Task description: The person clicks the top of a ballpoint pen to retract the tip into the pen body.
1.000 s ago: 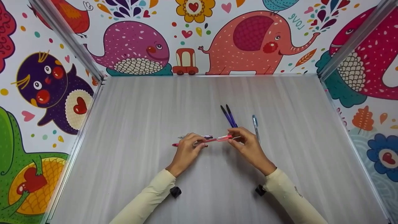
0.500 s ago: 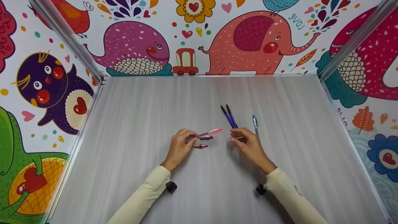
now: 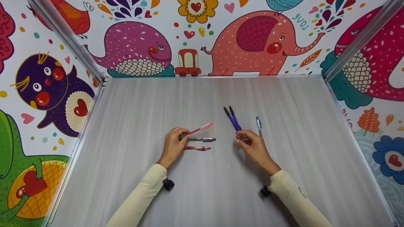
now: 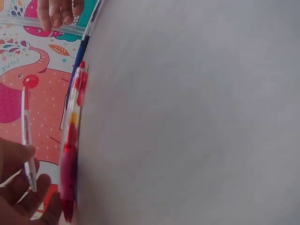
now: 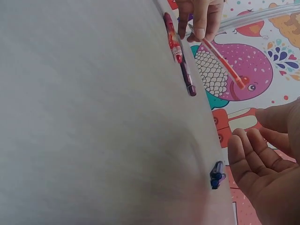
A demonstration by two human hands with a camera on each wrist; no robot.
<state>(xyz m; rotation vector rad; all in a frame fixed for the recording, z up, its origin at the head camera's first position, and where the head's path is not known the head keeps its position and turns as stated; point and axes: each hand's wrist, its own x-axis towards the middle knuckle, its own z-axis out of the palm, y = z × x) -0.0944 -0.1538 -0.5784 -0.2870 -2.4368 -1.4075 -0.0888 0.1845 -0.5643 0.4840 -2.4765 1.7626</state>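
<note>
On the grey wood-grain table, the left hand pinches a slim pink pen, tip raised; its grip end is hidden by fingers. Two red-marked pens lie just beside it. The right hand is relaxed, empty; the right wrist view shows its bare palm.

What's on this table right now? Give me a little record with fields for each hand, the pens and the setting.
left hand: pinches a thin pink pen, its far end raised off the table
right hand: fingers loosely curled, holds nothing that shows
beside left hand: dark pen and red pen, lying flat
beside right hand: two purple pens side by side, light blue pen
surface: grey table
walls: cartoon animal wallpaper
</note>
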